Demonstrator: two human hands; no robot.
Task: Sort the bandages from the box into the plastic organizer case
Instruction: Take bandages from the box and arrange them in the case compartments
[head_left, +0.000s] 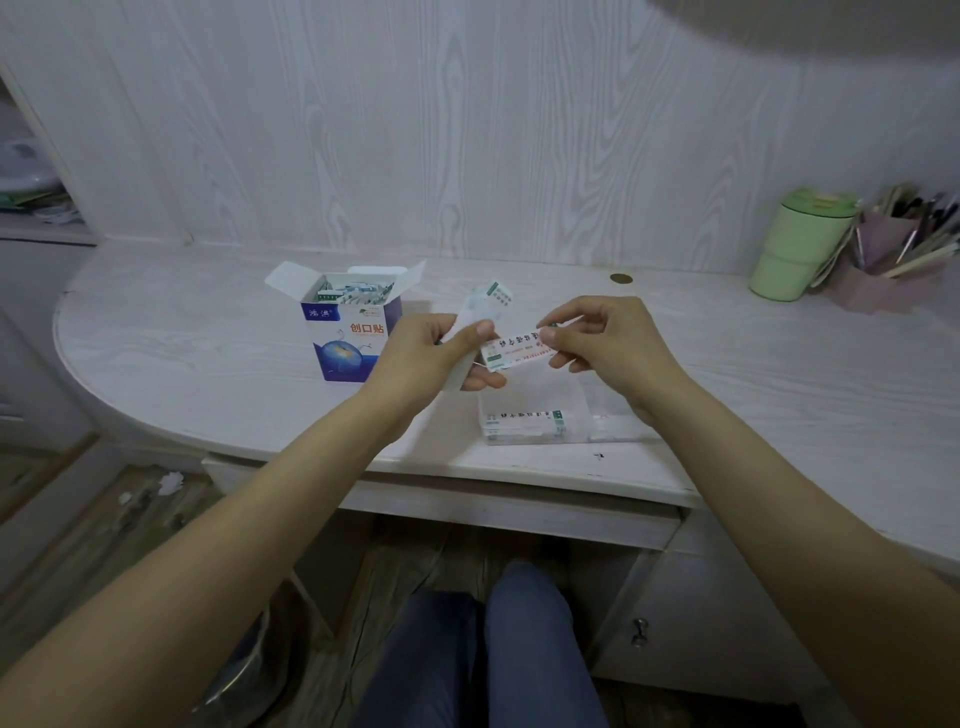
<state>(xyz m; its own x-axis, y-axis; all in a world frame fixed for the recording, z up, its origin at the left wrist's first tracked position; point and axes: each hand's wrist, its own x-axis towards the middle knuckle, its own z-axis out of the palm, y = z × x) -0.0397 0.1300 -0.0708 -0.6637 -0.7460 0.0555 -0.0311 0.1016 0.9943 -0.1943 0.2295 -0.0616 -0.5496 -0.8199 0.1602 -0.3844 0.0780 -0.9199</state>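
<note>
An open blue-and-white bandage box (349, 332) stands on the desk, with several wrapped bandages showing in its top. My left hand (439, 356) grips a small stack of white bandage strips (475, 317) just right of the box. My right hand (597, 343) pinches the end of one bandage (511, 351) printed in red and green, held between both hands. Below them the clear plastic organizer case (540, 415) lies near the desk's front edge, with a few bandages stacked in its front compartment.
A green lidded cup (800, 244) and a pink holder of pens (893, 249) stand at the back right. A small brass disc (621, 278) sits in the desktop. The desk's curved edge (156, 421) falls away at the left. My legs are under the desk.
</note>
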